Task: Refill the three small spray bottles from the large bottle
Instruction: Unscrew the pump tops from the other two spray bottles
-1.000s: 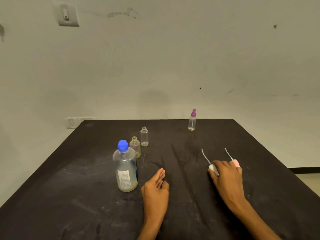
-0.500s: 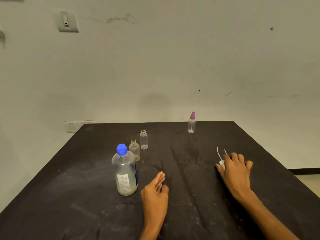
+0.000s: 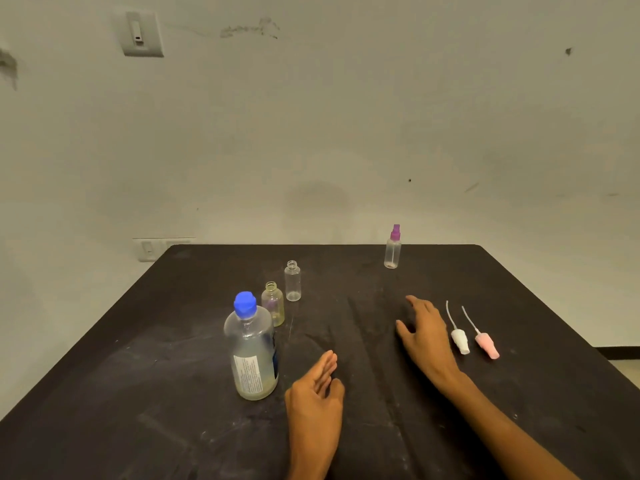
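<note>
A large clear bottle with a blue cap stands on the dark table, holding a little pale liquid. Just behind it stand two small uncapped bottles: a yellowish one and a clear one. A third small bottle with a purple spray top stands near the far edge. A white spray head and a pink spray head lie on the table, tubes pointing away. My left hand rests open right of the large bottle. My right hand hovers open, just left of the spray heads, holding nothing.
A pale wall rises behind the table, with a switch plate high up and a socket plate at the table's far left corner. The table's right edge runs diagonally past the spray heads.
My right hand has let go of the two spray heads and moved left and forward. The heads now lie uncovered on the table. My left hand has stayed in place.
</note>
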